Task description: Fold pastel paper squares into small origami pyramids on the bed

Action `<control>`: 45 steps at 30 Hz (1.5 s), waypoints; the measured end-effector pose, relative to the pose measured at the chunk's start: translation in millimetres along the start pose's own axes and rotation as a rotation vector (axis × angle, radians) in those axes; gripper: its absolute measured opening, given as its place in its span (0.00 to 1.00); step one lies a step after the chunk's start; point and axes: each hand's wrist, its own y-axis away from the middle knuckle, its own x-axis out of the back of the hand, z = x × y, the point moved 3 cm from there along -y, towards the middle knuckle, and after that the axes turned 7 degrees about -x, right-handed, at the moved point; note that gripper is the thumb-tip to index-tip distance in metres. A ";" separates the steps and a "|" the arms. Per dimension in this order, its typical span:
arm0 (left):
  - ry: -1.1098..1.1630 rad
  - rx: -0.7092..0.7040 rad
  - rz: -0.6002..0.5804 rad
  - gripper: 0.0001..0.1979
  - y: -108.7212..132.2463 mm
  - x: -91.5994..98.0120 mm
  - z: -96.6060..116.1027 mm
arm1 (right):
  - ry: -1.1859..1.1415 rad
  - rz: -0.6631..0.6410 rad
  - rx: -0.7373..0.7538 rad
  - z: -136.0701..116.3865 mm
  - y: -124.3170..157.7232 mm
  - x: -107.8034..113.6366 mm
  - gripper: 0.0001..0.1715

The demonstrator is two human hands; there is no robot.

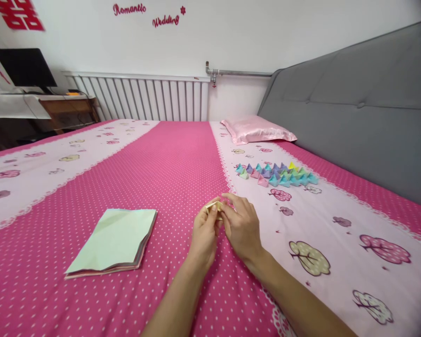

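Paper (216,204), pale yellow: pinched between left hand (204,231) and right hand (243,223), above bed (182,154); part-folded, judging by shape. Done: rows of folded boats (274,180), right side. Remaining: stack (117,238) of loose squares, left. Lettering (129,9) reads "Romantic", "Wedding"; red character (19,15), cropped, upper left. No brands legible.

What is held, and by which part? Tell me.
A small folded pale-yellow paper piece, held at its left side by the left grip and its right side by the right grip.
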 end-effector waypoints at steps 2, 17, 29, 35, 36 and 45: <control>0.012 0.001 0.005 0.12 0.0 -0.5 0.7 | 0.009 -0.002 0.001 0.2 0.1 0.5 0.11; -0.079 -0.057 0.026 0.15 0.5 2.4 -2.1 | 0.157 -0.038 -0.003 -0.8 2.0 -0.5 0.10; -0.091 -0.046 0.064 0.14 1.2 2.6 -0.5 | 0.147 -0.073 0.003 -0.2 3.6 -3.0 0.12; -0.133 -0.048 0.055 0.14 1.2 2.9 -0.4 | 0.145 -0.055 0.001 -1.5 4.5 -2.9 0.11; -0.144 -0.046 0.052 0.14 1.4 2.5 -0.3 | 0.142 -0.049 0.004 -1.9 4.6 -3.1 0.11; -0.139 -0.048 0.025 0.12 0.6 1.8 -0.3 | 0.073 -0.068 -0.021 -2.8 2.2 -2.1 0.10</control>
